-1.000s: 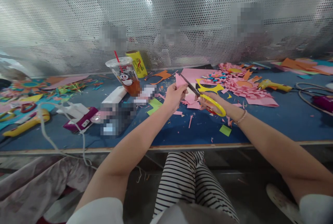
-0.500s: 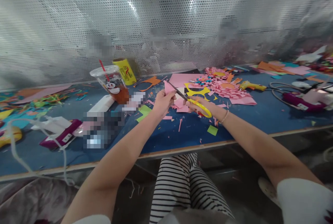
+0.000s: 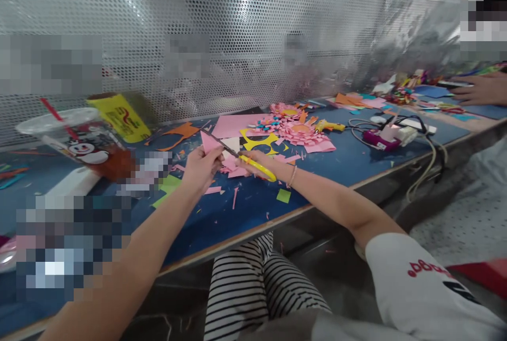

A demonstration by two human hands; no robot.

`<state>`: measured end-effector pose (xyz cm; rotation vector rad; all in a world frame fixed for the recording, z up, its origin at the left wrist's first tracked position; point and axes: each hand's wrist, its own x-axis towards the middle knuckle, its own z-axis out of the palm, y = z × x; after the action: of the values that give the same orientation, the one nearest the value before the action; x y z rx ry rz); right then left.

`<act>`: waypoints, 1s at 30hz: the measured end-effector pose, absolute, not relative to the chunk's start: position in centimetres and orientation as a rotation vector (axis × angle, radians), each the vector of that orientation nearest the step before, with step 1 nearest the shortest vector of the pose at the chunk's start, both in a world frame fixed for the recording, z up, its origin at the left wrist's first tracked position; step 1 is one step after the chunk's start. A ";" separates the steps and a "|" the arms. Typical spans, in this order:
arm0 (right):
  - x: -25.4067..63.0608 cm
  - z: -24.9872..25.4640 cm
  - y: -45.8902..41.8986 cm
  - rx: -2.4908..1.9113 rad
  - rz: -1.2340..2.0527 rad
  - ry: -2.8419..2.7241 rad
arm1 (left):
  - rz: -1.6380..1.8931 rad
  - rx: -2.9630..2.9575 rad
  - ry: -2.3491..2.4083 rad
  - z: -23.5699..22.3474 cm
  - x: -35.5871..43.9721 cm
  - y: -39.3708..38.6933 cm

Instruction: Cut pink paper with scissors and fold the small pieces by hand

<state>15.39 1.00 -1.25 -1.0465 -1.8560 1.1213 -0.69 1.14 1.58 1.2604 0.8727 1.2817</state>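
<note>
Pinched in my left hand [image 3: 203, 168] is a pink piece of paper [image 3: 208, 143], held up above the table. My right hand [image 3: 257, 161] grips a pair of scissors [image 3: 261, 169] with yellow handles, and the dark blades reach left to the pink paper. Whether the blades are parted is too small to tell. Beneath and between my hands lie pink paper scraps [image 3: 236, 171]. Just beyond is a yellow sheet with round cut-outs [image 3: 259, 143]. Pink paper flowers [image 3: 299, 132] with yellow-orange centres lie behind it to the right.
On the left stand a plastic drink cup [image 3: 85, 143] with a red straw and a yellow container [image 3: 121, 117]. A yellow glue gun [image 3: 329, 126] and a purple power strip with cables [image 3: 382, 139] are to the right. Perforated metal backs the table; another person's hand [image 3: 485, 89] shows far right.
My view has turned to the right, so the table's things appear further left and another person's hand has come into sight. Both hands keep hold of the paper and scissors.
</note>
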 end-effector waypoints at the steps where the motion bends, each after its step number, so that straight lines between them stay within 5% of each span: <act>1: 15.3 -1.2 0.9 -1.056 1.069 -1.871 | 1.279 1.256 0.874 1.6 -0.7 1.1; 17: 15.3 -2.1 0.3 -1.017 1.014 -1.739 | 1.196 1.266 0.853 0.7 -0.3 0.4; 25: 18.8 -1.8 2.5 -1.501 0.128 -2.017 | 1.147 1.249 0.803 0.6 -0.5 0.5; 30: 20.7 -2.8 3.7 -1.764 -0.105 -2.206 | 1.124 1.223 0.800 0.8 -0.5 0.3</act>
<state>20.70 3.67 -2.77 -1.7637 -2.2059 -0.1047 -0.52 0.26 0.84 1.2234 0.8004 1.1238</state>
